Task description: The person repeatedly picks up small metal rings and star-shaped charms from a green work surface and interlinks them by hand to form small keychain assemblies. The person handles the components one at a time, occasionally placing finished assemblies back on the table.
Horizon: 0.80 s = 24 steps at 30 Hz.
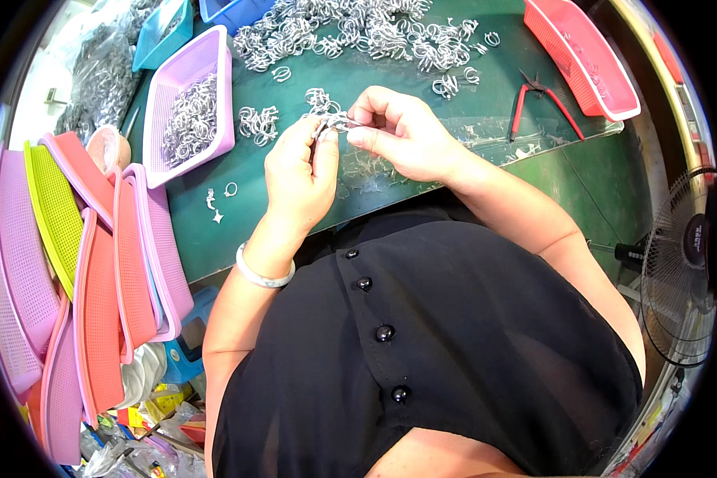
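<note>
Both my hands meet above the near part of the green table. My left hand (303, 174) is closed, thumb and fingers pinching silver metal rings (331, 123). From the right, my right hand (410, 134) pinches at the same rings, its thumb and index fingertip close together. Exactly which piece each fingertip grips is too small to make out. Just beyond my fingers lies a small clump of rings (319, 99). Another cluster of rings (258, 124) rests left of it. Nearer me on the left are a loose ring (231, 189) and a star-shaped piece (217, 216).
A large ring pile (358, 32) covers the table's far side. At left stands a purple basket (225, 119) of rings; at right, a red basket (581, 56) and red-handled pliers (519, 113). Stacked baskets (103, 311) crowd the left edge; a fan (681, 263) is far right.
</note>
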### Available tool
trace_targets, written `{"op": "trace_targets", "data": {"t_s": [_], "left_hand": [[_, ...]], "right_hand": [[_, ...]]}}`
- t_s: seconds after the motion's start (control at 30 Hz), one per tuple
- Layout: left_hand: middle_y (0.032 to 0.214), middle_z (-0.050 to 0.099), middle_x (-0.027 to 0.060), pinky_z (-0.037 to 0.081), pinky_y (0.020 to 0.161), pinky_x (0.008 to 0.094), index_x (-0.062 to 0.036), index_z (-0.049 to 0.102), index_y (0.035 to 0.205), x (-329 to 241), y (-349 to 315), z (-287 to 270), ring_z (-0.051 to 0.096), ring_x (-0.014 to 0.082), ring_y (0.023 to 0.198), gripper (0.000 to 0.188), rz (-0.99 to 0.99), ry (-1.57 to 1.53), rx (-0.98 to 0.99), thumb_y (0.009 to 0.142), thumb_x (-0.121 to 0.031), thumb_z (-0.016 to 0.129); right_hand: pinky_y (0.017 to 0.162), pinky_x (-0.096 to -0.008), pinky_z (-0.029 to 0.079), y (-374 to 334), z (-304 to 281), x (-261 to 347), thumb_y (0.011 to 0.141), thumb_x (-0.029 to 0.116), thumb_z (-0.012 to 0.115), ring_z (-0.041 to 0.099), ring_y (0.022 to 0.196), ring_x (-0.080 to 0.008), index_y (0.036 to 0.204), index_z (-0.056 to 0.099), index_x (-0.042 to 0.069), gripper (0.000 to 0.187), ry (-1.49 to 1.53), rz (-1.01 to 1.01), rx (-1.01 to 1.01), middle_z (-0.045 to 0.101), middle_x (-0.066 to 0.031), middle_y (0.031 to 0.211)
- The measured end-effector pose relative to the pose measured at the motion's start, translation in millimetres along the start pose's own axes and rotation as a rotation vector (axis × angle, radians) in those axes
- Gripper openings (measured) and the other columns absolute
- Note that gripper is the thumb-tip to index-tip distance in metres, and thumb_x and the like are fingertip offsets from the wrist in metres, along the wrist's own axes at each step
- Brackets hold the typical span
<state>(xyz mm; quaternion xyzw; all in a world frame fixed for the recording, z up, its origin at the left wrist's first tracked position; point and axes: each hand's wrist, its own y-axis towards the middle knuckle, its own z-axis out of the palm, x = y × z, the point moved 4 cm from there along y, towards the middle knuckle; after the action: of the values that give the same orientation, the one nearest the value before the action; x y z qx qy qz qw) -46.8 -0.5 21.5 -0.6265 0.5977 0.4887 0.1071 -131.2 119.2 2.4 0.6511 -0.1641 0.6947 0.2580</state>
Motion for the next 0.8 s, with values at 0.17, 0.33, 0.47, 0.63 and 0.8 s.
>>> {"op": "trace_targets", "data": {"t_s": [0.17,0.33,0.47,0.63,0.8], "left_hand": [[0.071,0.056,0.0074,0.042,0.051,0.025,-0.0003,0.059,0.091,-2.5,-1.0,2.2,0.051,0.0125,0.056,0.014,-0.018,-0.033,0.025,0.078,-0.006,0.061],[0.087,0.06,0.004,0.046,0.063,0.0211,0.0012,0.056,0.101,8.4,-5.7,6.1,0.055,0.0079,0.071,0.023,-0.209,-0.332,0.1,0.079,-0.003,0.061],[0.093,0.06,0.0054,0.047,0.073,0.0219,0.0025,0.052,0.107,6.3,-7.1,7.8,0.057,0.0098,0.083,0.028,-0.311,-0.611,0.12,0.08,0.0,0.06],[0.094,0.059,0.0066,0.047,0.075,0.0229,0.0031,0.051,0.108,5.7,-6.1,5.4,0.057,0.0108,0.085,0.028,-0.419,-0.786,0.162,0.082,-0.001,0.059],[0.093,0.059,0.0062,0.046,0.072,0.0223,0.0031,0.049,0.11,10.1,-7.2,3.4,0.055,0.01,0.08,0.029,-0.481,-0.78,0.198,0.084,-0.005,0.058]], "right_hand": [[0.062,-0.0237,0.046,3.9,0.3,-8.0,0.084,0.007,0.057,0.055,0.071,-0.0111,0.09,0.049,0.001,0.012,0.454,0.07,0.029,0.055,-0.0039,0.085],[0.062,-0.0235,0.046,4.5,1.6,-0.7,0.084,0.009,0.056,0.056,0.07,-0.0112,0.1,0.05,-0.001,0.019,0.352,0.051,-0.028,0.057,-0.0053,0.086],[0.063,-0.0235,0.047,5.2,2.2,2.9,0.085,0.01,0.057,0.056,0.069,-0.0105,0.1,0.053,-0.001,0.02,0.279,0.07,0.01,0.058,-0.0051,0.084],[0.064,-0.0233,0.047,7.3,-2.9,1.9,0.084,0.01,0.057,0.056,0.07,-0.0099,0.098,0.054,-0.001,0.018,0.255,0.043,0.035,0.058,-0.0051,0.082],[0.066,-0.0228,0.047,7.2,-3.0,8.2,0.084,0.007,0.057,0.056,0.072,-0.0094,0.101,0.054,-0.002,0.02,0.161,0.007,0.037,0.059,-0.0052,0.084]]}}
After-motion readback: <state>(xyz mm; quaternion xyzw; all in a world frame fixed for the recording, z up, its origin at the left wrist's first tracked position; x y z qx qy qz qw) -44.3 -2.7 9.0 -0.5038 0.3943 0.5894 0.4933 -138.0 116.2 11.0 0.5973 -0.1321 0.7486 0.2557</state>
